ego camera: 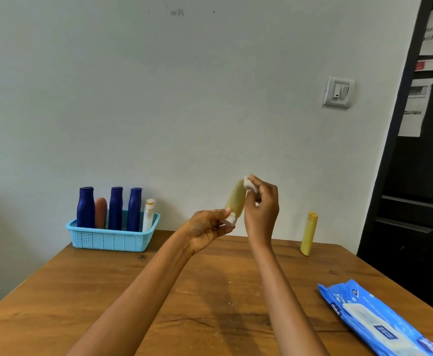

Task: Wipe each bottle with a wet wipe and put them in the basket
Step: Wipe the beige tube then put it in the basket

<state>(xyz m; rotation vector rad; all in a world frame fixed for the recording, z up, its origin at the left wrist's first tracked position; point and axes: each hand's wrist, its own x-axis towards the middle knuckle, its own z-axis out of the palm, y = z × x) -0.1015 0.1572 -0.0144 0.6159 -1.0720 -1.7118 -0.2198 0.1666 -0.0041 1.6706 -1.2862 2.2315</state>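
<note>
The table (87, 286) is brown wood, smooth with dark grain lines. At its far left corner the blue basket (112, 240) is plastic with tiny holes, holding smooth, slightly shiny plastic bottles (115, 209). On the table's near right, the wipes pack (374, 322) is shiny, crinkly plastic. Above the table, the held wipe (249, 184) looks like soft cloth, maybe.

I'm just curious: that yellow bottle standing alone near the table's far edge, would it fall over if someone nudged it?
Probably. The yellow bottle is tall and slim on a narrow base, and already looks slightly tilted, so a nudge could tip it. Its smooth plastic would likely slide on the wooden table. It looks light, though its fill is not visible.
</note>
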